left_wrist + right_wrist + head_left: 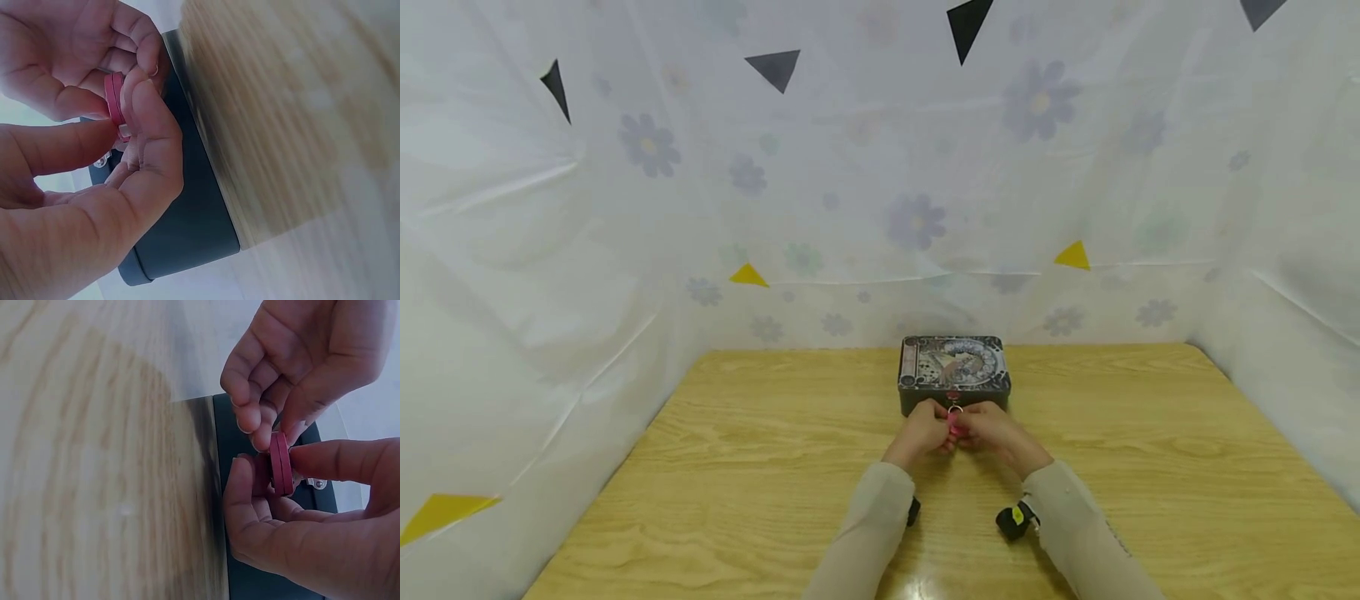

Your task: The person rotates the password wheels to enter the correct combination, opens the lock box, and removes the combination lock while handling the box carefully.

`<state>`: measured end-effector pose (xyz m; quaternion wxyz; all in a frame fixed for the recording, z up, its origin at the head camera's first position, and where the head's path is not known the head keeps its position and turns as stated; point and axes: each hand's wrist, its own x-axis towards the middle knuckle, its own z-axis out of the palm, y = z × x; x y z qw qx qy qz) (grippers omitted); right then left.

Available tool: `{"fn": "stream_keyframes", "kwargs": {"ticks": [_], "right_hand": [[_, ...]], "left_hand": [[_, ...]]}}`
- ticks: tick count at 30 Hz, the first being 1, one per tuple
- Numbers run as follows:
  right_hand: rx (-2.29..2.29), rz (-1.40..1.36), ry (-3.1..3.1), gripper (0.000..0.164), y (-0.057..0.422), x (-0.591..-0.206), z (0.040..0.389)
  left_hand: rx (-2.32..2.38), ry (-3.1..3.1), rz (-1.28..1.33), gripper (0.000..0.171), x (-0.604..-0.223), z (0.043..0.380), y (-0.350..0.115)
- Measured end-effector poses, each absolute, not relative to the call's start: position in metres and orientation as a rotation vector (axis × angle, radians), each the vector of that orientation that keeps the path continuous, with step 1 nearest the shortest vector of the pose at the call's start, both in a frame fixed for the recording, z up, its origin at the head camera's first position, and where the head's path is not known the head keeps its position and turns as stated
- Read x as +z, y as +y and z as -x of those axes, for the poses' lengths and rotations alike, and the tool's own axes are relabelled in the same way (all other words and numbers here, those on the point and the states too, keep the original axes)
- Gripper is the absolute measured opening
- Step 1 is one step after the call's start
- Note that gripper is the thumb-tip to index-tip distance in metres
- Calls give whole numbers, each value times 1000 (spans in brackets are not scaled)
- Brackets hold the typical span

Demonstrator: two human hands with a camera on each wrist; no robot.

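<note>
A small pinkish-red padlock with a silvery shackle hangs at the front of a dark tin box. From the left, my left hand pinches the padlock between thumb and fingers. My right hand holds it from the other side, its thumb and fingertips on the body. In the left wrist view the padlock shows edge-on, a seam along its rim. Beside it in the right wrist view, a metal latch shows on the box. Fingers hide part of the padlock.
The box stands near the back edge of a wood-grain table, its lid printed with an ornate picture. White flowered sheeting encloses the back and sides, with black and yellow triangles on it. A dark wrist device sits below the right forearm.
</note>
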<state>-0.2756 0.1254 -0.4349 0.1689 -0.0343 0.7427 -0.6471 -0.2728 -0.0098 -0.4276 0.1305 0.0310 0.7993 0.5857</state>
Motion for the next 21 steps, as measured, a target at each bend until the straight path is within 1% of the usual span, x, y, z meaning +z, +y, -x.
{"fn": "stream_keyframes", "kwargs": {"ticks": [12, 21], "right_hand": [[-1870, 153, 2066, 19, 126, -434, 274], [-1847, 144, 2096, 16, 125, -433, 275]], "left_hand": [[1703, 2326, -93, 9, -429, 274, -8], [1671, 2345, -92, 9, -427, 275, -9]]}}
